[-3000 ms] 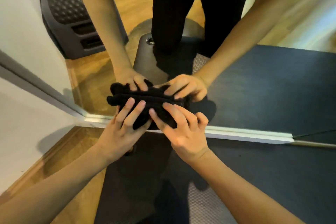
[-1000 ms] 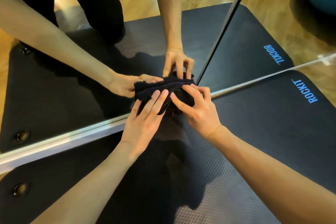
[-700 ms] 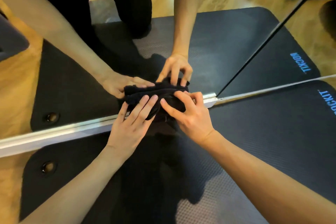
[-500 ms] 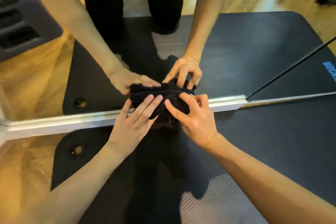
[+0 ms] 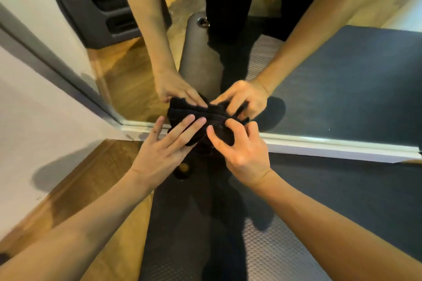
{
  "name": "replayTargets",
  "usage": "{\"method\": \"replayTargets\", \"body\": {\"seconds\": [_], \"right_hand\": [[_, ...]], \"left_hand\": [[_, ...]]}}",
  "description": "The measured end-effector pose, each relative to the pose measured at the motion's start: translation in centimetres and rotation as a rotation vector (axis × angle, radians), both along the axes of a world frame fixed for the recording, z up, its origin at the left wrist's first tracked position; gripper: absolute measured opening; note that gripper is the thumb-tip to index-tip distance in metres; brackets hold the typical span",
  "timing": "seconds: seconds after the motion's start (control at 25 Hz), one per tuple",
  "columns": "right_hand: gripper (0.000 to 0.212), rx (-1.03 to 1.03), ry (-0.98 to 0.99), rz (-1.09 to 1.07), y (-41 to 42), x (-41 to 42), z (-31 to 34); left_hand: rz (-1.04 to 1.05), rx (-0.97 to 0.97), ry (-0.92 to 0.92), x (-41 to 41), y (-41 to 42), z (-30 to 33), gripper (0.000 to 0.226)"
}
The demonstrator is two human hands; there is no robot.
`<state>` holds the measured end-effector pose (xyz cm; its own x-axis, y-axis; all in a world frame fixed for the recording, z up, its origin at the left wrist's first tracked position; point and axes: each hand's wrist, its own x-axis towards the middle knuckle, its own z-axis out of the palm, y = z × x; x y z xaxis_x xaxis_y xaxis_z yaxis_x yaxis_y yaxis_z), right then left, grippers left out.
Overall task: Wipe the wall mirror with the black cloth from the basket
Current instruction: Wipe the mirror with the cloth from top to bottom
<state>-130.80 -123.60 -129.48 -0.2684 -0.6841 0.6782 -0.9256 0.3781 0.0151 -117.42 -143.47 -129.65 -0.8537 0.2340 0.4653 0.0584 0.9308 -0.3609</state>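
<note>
A bunched black cloth [image 5: 201,121] is pressed against the wall mirror [image 5: 342,89] just above the mirror's white bottom frame [image 5: 319,147]. My left hand [image 5: 164,150] lies flat on the cloth's left part, fingers spread. My right hand [image 5: 242,150] grips the cloth's right part with curled fingers. Both hands and the cloth are doubled in the glass right above. The cloth sits near the mirror's lower left corner.
A dark exercise mat [image 5: 342,201] covers the floor under my arms, with a metal eyelet [image 5: 182,167] near my left wrist. Wooden floor [image 5: 91,180] and a white wall [image 5: 45,121] lie left. A grey machine base [image 5: 96,4] shows in the reflection.
Both hands have slid the cloth leftward along the bottom of the mirror, from the seam between panels to the lower left corner by the white wall. Grip unchanged.
</note>
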Motion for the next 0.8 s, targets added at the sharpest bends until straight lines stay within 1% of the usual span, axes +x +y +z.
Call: {"method": "replayTargets", "body": {"seconds": [0.12, 0.24, 0.44, 0.6, 0.68, 0.72, 0.8], "right_hand": [[0.034, 0.009, 0.013, 0.026, -4.5, 2.2, -0.1], [0.036, 0.033, -0.010, 0.073, -8.7, 4.1, -0.2], [0.041, 0.081, -0.041, 0.125, -13.1, 6.3, -0.1], [0.044, 0.075, -0.075, 0.116, -12.4, 7.0, 0.2], [0.042, 0.064, -0.088, 0.121, -11.7, 7.2, 0.6], [0.043, 0.056, -0.098, 0.118, -11.5, 7.3, 0.8], [0.045, 0.050, -0.136, 0.105, -11.4, 7.5, 1.0]], "left_hand": [[0.060, -0.032, 0.008, 2.9, -3.9, -0.3, 0.049], [0.140, -0.059, -0.038, 5.9, -7.3, -0.4, 0.058], [0.205, -0.106, -0.092, 9.0, -10.7, 0.4, 0.055], [0.168, -0.009, -0.093, 8.6, -10.2, 1.4, 0.041], [0.171, 0.060, -0.023, 8.2, -9.7, 1.9, 0.037], [0.185, 0.129, 0.025, 7.9, -9.2, 2.2, 0.036], [0.236, 0.332, 0.106, 7.4, -8.0, 2.8, 0.038]]}}
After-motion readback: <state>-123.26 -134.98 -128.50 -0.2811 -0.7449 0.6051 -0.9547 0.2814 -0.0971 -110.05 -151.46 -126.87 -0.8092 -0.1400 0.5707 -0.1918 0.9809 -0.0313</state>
